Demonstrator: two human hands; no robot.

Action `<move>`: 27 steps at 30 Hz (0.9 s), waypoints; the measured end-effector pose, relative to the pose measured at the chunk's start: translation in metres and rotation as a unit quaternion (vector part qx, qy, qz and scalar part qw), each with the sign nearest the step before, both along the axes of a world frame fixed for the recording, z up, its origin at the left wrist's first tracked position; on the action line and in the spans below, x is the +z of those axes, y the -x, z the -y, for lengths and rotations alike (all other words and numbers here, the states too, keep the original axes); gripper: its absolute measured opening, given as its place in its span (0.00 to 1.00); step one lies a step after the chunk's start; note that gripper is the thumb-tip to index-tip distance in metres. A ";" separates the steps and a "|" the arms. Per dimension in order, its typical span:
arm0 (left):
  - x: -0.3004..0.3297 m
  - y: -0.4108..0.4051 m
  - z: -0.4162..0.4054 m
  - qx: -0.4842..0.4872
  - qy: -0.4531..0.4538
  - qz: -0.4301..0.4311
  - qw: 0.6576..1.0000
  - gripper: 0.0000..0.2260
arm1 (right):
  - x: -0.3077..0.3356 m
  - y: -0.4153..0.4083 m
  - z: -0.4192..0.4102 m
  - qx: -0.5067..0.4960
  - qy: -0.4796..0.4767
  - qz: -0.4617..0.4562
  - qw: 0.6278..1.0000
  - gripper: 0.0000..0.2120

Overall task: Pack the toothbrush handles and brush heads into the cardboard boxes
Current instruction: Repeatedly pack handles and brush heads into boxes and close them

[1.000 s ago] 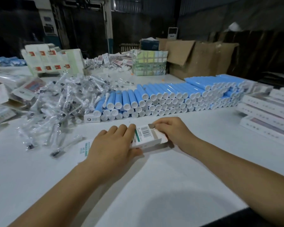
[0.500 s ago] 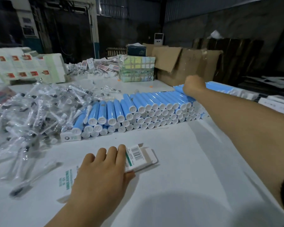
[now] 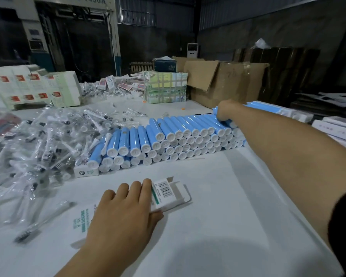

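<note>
Sky-blue toothbrush handles (image 3: pixel 168 128) with white end caps fill the stack, each cap scored with a thin grey line. The cardboard box (image 3: pixel 168 193) is white, with a black barcode and a green stripe, green lettering along its side. The brush heads (image 3: pixel 48 140) are white with dark bristles, in clear wrap. The surface (image 3: pixel 228 216) is pale grey-white. Behind, a brown carton (image 3: pixel 228 80) and white packs with red squares (image 3: pixel 34 86).
</note>
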State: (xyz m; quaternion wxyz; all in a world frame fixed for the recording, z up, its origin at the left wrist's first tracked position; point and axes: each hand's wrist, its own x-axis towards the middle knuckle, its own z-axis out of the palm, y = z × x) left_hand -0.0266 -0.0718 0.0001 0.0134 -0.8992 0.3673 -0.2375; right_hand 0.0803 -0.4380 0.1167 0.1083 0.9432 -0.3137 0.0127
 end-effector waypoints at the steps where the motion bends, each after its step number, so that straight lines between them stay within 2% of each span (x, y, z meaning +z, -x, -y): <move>1: 0.000 0.000 -0.001 0.001 -0.002 0.000 1.000 0.29 | 0.002 0.004 -0.003 0.001 -0.011 0.021 1.000 0.05; 3: 0.002 0.002 -0.001 -0.001 0.003 -0.015 1.000 0.28 | 0.008 0.018 -0.011 0.007 -0.059 0.105 0.993 0.08; 5: 0.004 0.005 -0.001 0.011 0.000 -0.040 0.999 0.29 | 0.013 0.037 -0.025 0.021 -0.154 0.240 0.958 0.10; 6: 0.003 0.004 -0.002 0.015 0.004 -0.043 0.999 0.30 | 0.014 0.048 -0.036 0.039 -0.224 0.312 0.922 0.09; 7: 0.002 0.004 -0.004 0.020 0.002 -0.032 0.999 0.31 | 0.010 0.062 -0.049 0.062 -0.311 0.376 0.871 0.10; 8: 0.001 0.004 -0.004 0.029 -0.003 -0.027 0.999 0.32 | 0.004 0.078 -0.064 0.088 -0.404 0.418 0.809 0.16; 10: 0.004 0.004 -0.005 0.046 -0.005 -0.035 0.998 0.32 | -0.019 0.112 -0.092 0.138 -0.547 0.449 0.693 0.31; 12: 0.005 0.005 -0.007 0.047 0.002 -0.043 0.998 0.32 | -0.046 0.137 -0.119 0.170 -0.606 0.458 0.628 0.39; 14: 0.003 0.007 -0.008 0.034 0.020 -0.033 0.999 0.32 | -0.071 0.148 -0.140 0.182 -0.616 0.487 0.592 0.38; 18: 0.006 0.012 -0.009 0.017 0.054 -0.031 0.998 0.33 | -0.095 0.152 -0.171 0.180 -0.642 0.523 0.531 0.29; 22: 0.005 0.012 -0.009 0.032 0.052 -0.032 0.998 0.33 | -0.099 0.155 -0.182 0.184 -0.653 0.530 0.508 0.21; 26: 0.005 0.011 -0.009 0.037 0.063 -0.033 0.997 0.34 | -0.100 0.157 -0.185 0.144 -0.688 0.519 0.487 0.04; 27: 0.005 0.011 -0.009 0.039 0.060 -0.030 0.997 0.34 | -0.100 0.157 -0.185 0.132 -0.698 0.519 0.476 0.04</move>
